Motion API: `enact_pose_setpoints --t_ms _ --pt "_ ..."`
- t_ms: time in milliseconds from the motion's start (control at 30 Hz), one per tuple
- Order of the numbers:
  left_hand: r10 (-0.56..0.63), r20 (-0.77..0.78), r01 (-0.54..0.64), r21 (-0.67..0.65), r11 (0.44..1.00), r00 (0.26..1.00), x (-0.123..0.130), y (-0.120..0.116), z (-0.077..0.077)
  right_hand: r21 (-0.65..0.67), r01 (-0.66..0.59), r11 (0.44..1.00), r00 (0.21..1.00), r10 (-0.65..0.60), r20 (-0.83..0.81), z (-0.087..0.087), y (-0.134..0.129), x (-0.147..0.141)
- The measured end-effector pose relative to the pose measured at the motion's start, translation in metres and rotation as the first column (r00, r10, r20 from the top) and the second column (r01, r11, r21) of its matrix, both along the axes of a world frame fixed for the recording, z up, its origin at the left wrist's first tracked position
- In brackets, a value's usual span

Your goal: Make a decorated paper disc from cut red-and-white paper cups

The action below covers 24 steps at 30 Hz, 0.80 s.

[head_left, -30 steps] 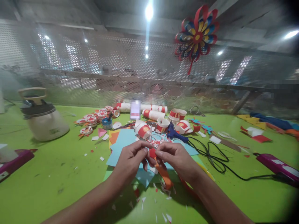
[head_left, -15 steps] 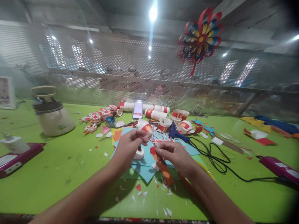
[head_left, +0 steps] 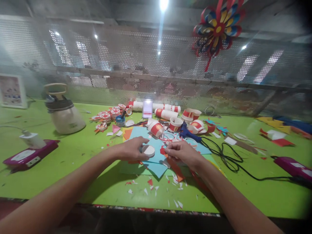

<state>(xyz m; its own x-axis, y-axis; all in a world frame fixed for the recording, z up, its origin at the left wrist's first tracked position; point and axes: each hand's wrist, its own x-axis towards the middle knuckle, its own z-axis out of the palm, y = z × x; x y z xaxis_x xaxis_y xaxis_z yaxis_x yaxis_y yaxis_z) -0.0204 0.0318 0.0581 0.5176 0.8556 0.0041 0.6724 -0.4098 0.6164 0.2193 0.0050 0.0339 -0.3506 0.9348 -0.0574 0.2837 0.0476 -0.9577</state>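
Beside a white round disc (head_left: 149,150), a shallow piece with a low rim, is my left hand (head_left: 133,149). Its thumb and fingers are apart, curved about the disc's left edge; whether they touch it is unclear. My right hand (head_left: 181,152) has thumb and forefinger pinched together, and anything between them is too small to make out. A red paper scrap (head_left: 162,149) shows at those fingertips. Beneath both hands are light blue paper sheets (head_left: 157,169), with an orange paper strip (head_left: 177,170) under the right hand.
Behind the hands are a tipped paper cup (head_left: 156,127), an upright cup (head_left: 175,124), a blue glue gun (head_left: 188,132) with its black cord (head_left: 225,156), and a phone (head_left: 147,109). At left stand a jug (head_left: 64,115) and a purple power strip (head_left: 31,156). Scraps litter the front.
My left hand has come down from above the paper to the white disc, its fingers spreading apart. The right hand keeps its pinch by the red scrap. The whole view has shifted slightly.
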Motion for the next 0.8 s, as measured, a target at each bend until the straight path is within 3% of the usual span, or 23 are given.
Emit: enact_pose_setpoints --t_ms 133,300,467,600,800 --pt "-0.068 -0.084 0.073 0.057 0.996 0.994 0.008 0.006 -0.011 -0.027 0.005 1.000 0.999 -0.004 0.033 0.007 -0.001 -0.004" --pt "-0.078 -0.085 0.091 0.155 0.984 0.993 0.015 0.004 -0.020 -0.013 -0.011 1.000 0.995 0.012 0.102 0.014 0.001 -0.012" --pt "-0.081 -0.009 0.081 0.214 0.973 0.997 0.022 -0.008 -0.029 0.149 -0.024 0.989 0.968 -0.014 0.249 0.016 0.005 -0.020" --pt "-0.066 0.066 0.053 0.177 0.983 0.996 0.029 -0.013 -0.038 0.293 -0.046 0.955 0.917 -0.076 0.391 0.012 0.005 -0.028" --pt "0.026 0.177 -0.043 0.093 0.995 0.984 0.034 -0.012 -0.047 0.325 -0.033 0.945 0.874 -0.130 0.468 0.004 0.006 -0.034"
